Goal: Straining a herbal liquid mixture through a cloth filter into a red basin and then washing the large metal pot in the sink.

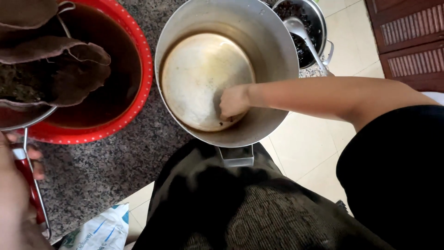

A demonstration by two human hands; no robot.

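My right hand [233, 103] reaches down into a large empty metal pot [277, 41]. Its fingers are curled shut and press on the pot's stained bottom, next to a few dark bits. My left hand [11, 199] sits at the lower left edge, gripping the red handle of a wire strainer [28, 178]. The strainer's bowl hangs over a red basin [144, 69] of dark brown liquid. A wet brown cloth [69, 69] is draped in the strainer. The cloth hides what lies under it.
A smaller metal pot [319, 21] with dark contents and a metal ladle [300, 28] stands behind the large pot. The basin rests on a speckled granite counter [106, 162]. A white printed bag [99, 229] lies below, beside tiled floor [305, 143] and a wooden door [407, 37].
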